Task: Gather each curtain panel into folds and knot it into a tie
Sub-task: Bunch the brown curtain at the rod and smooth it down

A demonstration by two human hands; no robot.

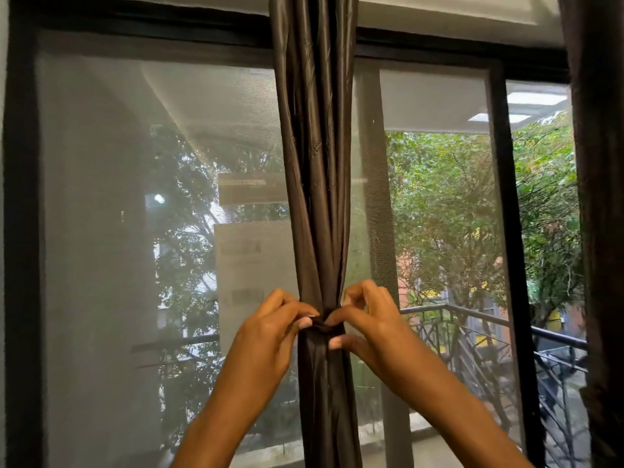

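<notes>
- while the left hand [270,332] and the right hand [368,324] sit close together, each pinching the knot [322,325] from its own side, the curtain panel [314,163] hangs gathered between them, folds rising straight above the hands and the tail dropping below them.
- slip: the fabric looks glossy and smooth; if either pinch lets go before the knot is drawn snug, the wrap would probably loosen and the folds fan out.
- uneven pull: a stronger tug from one hand could drag the knot off centre and twist the folds above the hands.
- overload: a hard downward pull would load the hanging point, out of view above the hands; whether it would hold cannot be told.
- snag: the insect screen [152,231] stands just behind the hands; fingertips or fabric pushed back could press into its mesh.
- remaining work: a second panel [594,197] hangs well to the right of the right hand; whether it is tied cannot be told.
</notes>
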